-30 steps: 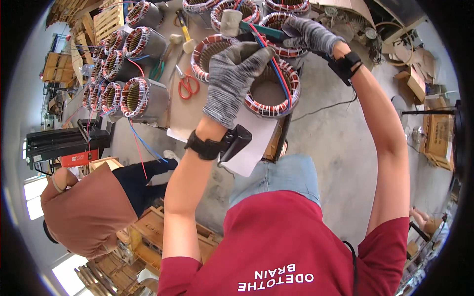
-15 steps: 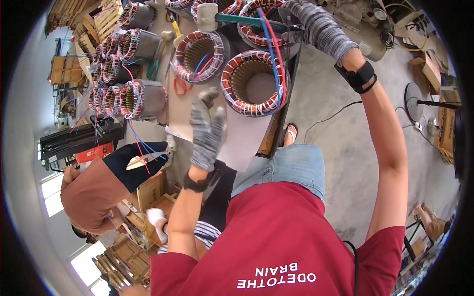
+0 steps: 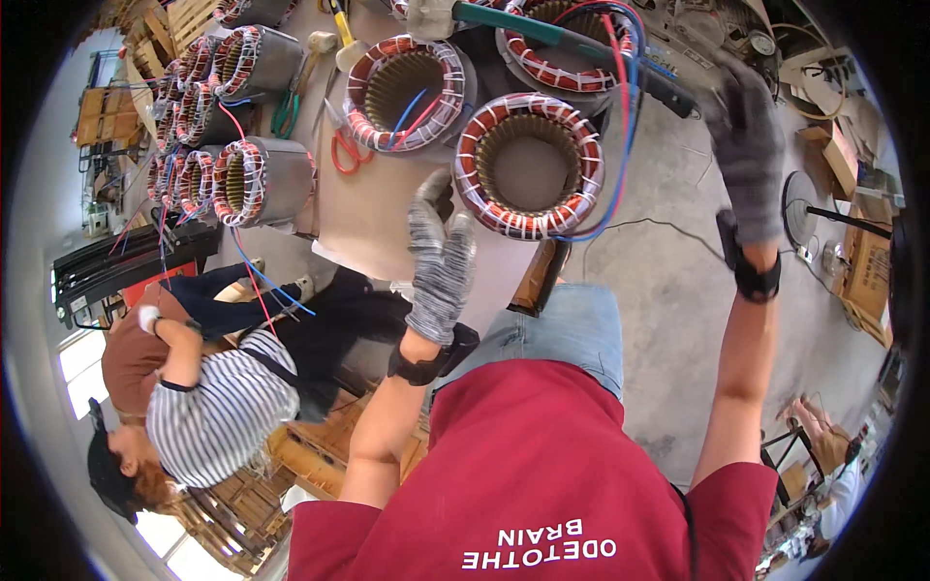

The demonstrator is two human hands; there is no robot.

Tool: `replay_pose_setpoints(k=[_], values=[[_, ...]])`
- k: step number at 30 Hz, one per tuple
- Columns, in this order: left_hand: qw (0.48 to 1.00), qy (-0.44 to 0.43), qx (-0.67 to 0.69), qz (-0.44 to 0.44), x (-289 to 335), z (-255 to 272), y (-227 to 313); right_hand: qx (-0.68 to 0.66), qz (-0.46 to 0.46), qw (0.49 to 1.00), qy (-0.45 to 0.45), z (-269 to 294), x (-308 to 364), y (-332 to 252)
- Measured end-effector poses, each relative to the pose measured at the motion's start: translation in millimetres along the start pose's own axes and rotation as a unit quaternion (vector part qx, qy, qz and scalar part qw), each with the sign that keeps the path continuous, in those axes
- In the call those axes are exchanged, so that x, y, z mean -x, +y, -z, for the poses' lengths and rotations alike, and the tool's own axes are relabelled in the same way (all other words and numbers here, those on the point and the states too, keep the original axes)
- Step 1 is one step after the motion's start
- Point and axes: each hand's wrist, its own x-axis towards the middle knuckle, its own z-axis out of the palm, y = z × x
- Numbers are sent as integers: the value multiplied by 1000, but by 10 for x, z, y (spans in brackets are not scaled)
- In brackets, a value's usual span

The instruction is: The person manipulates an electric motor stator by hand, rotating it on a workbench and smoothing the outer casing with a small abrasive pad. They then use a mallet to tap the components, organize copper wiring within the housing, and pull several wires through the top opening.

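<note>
Head view, gloved left hand [image 3: 441,261] raised open beside wound stator [image 3: 530,165], right hand [image 3: 746,155] lifted

Single head-worn fisheye view, looking steeply down over the wearer's red shirt at frame bottom. Wound stator cores [image 3: 529,165] on the workbench [image 3: 368,218] fill the upper centre, close to the lens. Both forearms rise from the lower edge. Concrete floor sits right; another seated person sits lower left. Edges bend near the rim.
</note>
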Motion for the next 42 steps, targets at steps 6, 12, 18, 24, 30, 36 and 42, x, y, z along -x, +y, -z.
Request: replay_pose_setpoints(k=[6, 12, 18, 24, 30, 36, 42], values=[[998, -55, -8, -6, 14, 139, -19, -94, -294, 951, -27, -116, 880, -245], [996, -84, -2, 25, -65, 247, -44, -160, -408, 896, -73, -391, 1097, -581], [992, -117, 36, 38, -111, 222, -107, -170, -525, 829, -96, -446, 959, -821], [975, -107, -144, -132, -226, 289, 183, -185, -531, 826, -32, -481, 1016, -762], [913, -205, -243, -256, -187, 37, 411, -163, -461, 871, -54, -527, 878, -826], [888, -192, -317, -273, -82, -86, 335, -267, -405, 873, -56, -625, 815, -814], [898, -168, -304, -269, 45, 21, 260, -267, -387, 881, -46, -653, 936, -942]])
